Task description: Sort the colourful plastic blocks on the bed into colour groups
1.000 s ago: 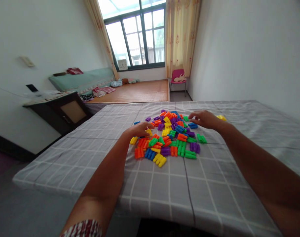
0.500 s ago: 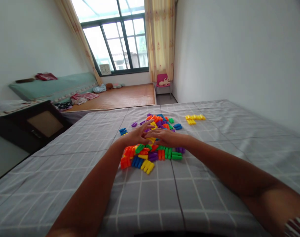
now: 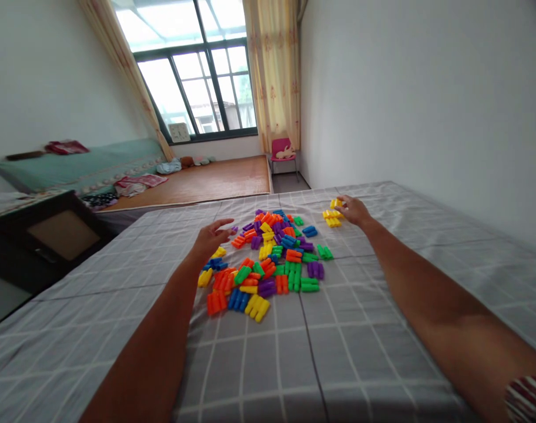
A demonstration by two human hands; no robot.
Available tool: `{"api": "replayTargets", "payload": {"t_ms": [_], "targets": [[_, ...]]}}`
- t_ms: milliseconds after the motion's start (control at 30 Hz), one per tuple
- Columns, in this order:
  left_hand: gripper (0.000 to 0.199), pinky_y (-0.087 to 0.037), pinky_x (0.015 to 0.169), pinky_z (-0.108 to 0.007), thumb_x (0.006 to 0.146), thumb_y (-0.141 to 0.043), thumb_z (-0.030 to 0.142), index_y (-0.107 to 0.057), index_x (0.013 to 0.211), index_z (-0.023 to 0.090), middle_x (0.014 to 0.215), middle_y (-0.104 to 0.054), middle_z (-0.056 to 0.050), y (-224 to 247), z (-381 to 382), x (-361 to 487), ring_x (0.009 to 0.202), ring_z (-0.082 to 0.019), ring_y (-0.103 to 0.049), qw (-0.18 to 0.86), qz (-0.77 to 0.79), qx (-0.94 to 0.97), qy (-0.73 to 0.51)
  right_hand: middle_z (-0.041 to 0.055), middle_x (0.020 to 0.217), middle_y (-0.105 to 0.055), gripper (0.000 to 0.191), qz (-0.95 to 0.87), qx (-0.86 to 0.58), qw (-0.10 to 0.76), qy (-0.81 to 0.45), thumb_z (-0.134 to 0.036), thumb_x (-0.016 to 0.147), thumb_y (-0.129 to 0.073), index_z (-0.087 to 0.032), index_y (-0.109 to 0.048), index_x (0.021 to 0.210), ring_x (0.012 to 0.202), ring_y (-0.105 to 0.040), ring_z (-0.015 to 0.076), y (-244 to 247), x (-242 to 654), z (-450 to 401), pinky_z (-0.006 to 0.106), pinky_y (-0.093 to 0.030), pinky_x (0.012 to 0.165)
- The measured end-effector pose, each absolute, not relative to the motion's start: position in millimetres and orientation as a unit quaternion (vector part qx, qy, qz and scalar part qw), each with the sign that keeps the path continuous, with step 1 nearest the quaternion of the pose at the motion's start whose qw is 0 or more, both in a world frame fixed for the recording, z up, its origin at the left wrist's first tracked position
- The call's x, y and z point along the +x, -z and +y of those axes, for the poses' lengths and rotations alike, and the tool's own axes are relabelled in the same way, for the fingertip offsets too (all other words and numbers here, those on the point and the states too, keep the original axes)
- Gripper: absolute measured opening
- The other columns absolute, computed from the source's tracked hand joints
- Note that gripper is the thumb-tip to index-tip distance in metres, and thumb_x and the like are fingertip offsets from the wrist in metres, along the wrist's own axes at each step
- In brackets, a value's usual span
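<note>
A loose pile of plastic building blocks in orange, yellow, green, blue and purple spreads over a grey checked sheet. At the pile's left side hovers my left hand, fingers apart and holding nothing. Some yellow and blue blocks lie just below it, partly covered by the wrist. Far to the right, the fingers of my right hand pinch a yellow block. It is right at a small group of yellow blocks, apart from the pile; whether it touches them I cannot tell.
Beyond the sheet's far edge is a brown mat-covered bed with clothes on its left. A dark cabinet stands at the left. A pink chair holds a soft toy near the curtain. The white wall borders the right.
My hands, together over the middle of the pile before, have parted. The right moved right to the yellow group with a yellow block; the left drew back leftward. The view shifted slightly.
</note>
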State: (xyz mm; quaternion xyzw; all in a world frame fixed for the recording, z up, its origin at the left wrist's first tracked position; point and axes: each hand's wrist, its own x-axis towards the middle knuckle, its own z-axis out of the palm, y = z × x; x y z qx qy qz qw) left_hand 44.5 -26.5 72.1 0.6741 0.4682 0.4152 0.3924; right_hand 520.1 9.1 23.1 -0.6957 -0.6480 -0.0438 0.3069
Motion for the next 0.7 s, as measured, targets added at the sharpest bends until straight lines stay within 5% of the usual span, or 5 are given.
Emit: {"api": "replayTargets", "payload": {"t_ms": [200, 433, 700], "targets": [[0.063, -0.053, 0.078, -0.035, 0.064, -0.073, 0.052, -0.065, 0.113, 0.014, 0.093, -0.074, -0.010, -69.2, -26.9, 44.6, 0.097, -0.026, -0.068, 0.394, 0.468, 0.675, -0.412, 0.0146, 0.126, -0.063, 0.040, -0.726, -0.650, 0.211, 0.079, -0.024, 0.086, -0.053, -0.013, -0.061, 0.123, 0.113, -0.059, 0.0238, -6.2, 512.5, 20.5, 0.038, -0.041, 0.102], [0.059, -0.054, 0.074, -0.033, 0.063, -0.074, 0.055, -0.068, 0.106, 0.015, 0.095, -0.074, -0.009, -66.9, -27.0, 43.6, 0.092, -0.024, -0.068, 0.386, 0.463, 0.679, -0.420, 0.0139, 0.123, -0.065, 0.036, -0.707, -0.678, 0.190, 0.061, -0.030, 0.089, -0.051, -0.021, -0.064, 0.121, 0.104, -0.056, 0.0301, 4.2, 517.7, 17.0, 0.046, -0.048, 0.084], [0.052, -0.054, 0.077, -0.035, 0.067, -0.071, 0.050, -0.068, 0.106, 0.015, 0.096, -0.073, -0.010, -57.8, -19.5, 39.3, 0.092, -0.024, -0.068, 0.361, 0.473, 0.680, -0.428, 0.0139, 0.134, -0.056, 0.047, -0.701, -0.693, 0.155, 0.067, -0.034, 0.092, -0.040, -0.022, -0.051, 0.136, 0.118, -0.046, 0.0323, 3.5, 515.0, 9.4, 0.053, -0.040, 0.093]]}}
